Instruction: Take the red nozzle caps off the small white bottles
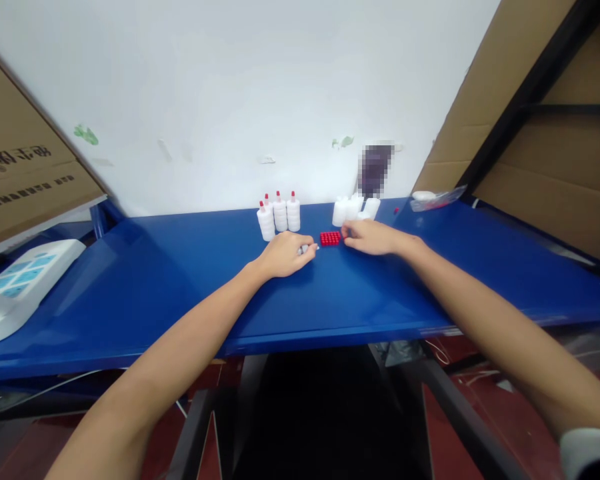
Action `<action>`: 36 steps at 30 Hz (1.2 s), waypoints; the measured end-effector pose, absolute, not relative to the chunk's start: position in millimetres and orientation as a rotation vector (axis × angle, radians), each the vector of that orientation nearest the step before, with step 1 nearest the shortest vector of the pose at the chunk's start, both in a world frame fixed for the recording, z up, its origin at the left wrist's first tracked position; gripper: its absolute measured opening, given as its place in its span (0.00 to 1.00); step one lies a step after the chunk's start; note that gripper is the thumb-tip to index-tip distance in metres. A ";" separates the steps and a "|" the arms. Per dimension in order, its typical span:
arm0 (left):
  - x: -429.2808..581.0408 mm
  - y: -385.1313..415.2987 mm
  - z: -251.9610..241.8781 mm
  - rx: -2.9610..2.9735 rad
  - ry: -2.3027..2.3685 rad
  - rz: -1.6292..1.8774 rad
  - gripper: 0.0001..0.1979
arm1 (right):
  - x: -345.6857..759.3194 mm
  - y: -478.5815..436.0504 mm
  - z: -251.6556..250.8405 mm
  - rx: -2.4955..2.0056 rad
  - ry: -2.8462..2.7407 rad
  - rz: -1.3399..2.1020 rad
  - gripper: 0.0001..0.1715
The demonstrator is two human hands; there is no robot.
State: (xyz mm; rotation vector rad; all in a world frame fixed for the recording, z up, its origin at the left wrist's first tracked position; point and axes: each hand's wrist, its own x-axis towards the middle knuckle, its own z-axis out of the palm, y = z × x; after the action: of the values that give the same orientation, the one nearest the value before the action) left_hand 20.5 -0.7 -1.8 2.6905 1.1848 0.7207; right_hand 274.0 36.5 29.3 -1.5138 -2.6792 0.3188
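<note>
My left hand [286, 256] is closed, thumb and fingers pinched on a small whitish nozzle piece [303, 249] that is mostly hidden. Just right of it, a compact block of small red caps [329, 239] sits on the blue table. My right hand [369, 237] has its fingertips pinched together at the right edge of that block, with a bit of red showing between them. Several white bottles with red-tipped nozzles [280, 216] stand upright behind my left hand. Behind my right hand are several white bottles without nozzles [347, 210], partly covered by the hand.
The blue table [180, 293] meets a white wall at the back. A clear plastic bag [437, 200] and a loose red cap [397, 211] lie at the back right. A white device with blue panels [30, 283] stands at left. Cardboard [30, 147] flanks both sides.
</note>
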 end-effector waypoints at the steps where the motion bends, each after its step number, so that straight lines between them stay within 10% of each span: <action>1: 20.5 -0.7 -1.8 2.688 1.182 0.721 0.18 | 274.6 36.3 30.3 -1.503 -2.674 0.351 0.07; 36: 20.6 -1.4 -0.7 2.657 1.219 0.684 0.19 | 279.4 44.5 24.1 -1.378 -2.638 0.494 0.09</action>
State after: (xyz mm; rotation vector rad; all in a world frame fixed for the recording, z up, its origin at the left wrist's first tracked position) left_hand 20.6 -1.4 -0.7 2.6574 1.2191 0.6841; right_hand 279.4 44.5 24.1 -1.3785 -2.6381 0.4941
